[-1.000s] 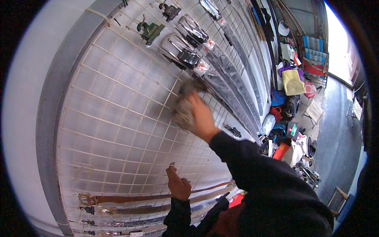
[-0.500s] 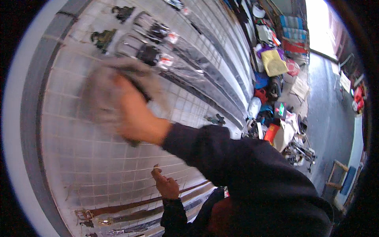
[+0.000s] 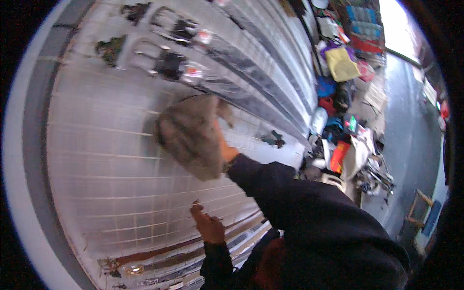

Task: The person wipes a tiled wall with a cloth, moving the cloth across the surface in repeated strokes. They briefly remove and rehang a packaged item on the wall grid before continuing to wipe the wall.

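A crumpled grey-brown cloth (image 3: pixel 188 135) is bunched under my right hand (image 3: pixel 223 145), pressed on the pale surface. It hides most of the fingers. My left hand (image 3: pixel 209 226) is lower in the picture with at least one finger stretched out over the grid, and I see nothing in it. Thin pale grid lines cross the white board (image 3: pixel 106 179) under both hands. Just above the cloth lie belts in clear wrapping, one with a silver buckle (image 3: pixel 147 53) and a black strap end. Brown belts (image 3: pixel 159 253) run below my left hand.
Dark green patterned pieces (image 3: pixel 111 50) lie near the upper buckles. A grey frame edge (image 3: pixel 36 159) bounds the board on the left. To the right are piled bags and a yellow item (image 3: pixel 342 64), then a grey floor (image 3: pixel 406 130) and a small blue-seated chair (image 3: pixel 431 217).
My right hand and the cloth have shifted right and slightly down across the board. My left hand has stayed about where it was. The whole view has also moved a little.
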{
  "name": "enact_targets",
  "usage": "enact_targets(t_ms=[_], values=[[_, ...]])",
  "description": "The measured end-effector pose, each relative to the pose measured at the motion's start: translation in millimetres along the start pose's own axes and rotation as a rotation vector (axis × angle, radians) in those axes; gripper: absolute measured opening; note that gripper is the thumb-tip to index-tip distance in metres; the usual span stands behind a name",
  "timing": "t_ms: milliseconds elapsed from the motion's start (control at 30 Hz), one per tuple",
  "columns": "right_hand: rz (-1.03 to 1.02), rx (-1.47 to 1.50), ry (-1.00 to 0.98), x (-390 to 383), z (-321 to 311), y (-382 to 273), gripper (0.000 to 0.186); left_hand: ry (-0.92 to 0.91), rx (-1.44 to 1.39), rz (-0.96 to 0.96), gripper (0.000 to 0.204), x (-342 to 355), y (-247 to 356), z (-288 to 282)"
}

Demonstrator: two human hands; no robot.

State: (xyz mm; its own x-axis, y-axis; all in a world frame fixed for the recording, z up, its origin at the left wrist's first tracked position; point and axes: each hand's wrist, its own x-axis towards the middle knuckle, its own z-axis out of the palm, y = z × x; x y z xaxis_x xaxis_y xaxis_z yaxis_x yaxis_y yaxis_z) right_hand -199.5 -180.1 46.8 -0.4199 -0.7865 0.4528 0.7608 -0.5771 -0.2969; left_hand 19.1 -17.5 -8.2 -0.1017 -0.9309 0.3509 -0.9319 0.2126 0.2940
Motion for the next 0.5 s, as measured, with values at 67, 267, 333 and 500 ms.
enact_targets(t_ms=[67,267,333,500], values=[[0.126,0.338,-0.071,17,23,-5,0.027,0.046,0.012,0.074,0.056,1,0,-2],[-0.173,-0.319,-0.116,61,48,13,0.027,-0.071,0.005,-0.153,0.061,-4,11,-4],[-0.443,-0.862,-0.184,47,25,10,0.028,-0.052,0.003,-0.096,0.062,-1,12,-4],[-0.262,-1.525,-0.235,2,-18,-35,0.026,-0.035,-0.016,-0.097,0.064,2,10,-4]])
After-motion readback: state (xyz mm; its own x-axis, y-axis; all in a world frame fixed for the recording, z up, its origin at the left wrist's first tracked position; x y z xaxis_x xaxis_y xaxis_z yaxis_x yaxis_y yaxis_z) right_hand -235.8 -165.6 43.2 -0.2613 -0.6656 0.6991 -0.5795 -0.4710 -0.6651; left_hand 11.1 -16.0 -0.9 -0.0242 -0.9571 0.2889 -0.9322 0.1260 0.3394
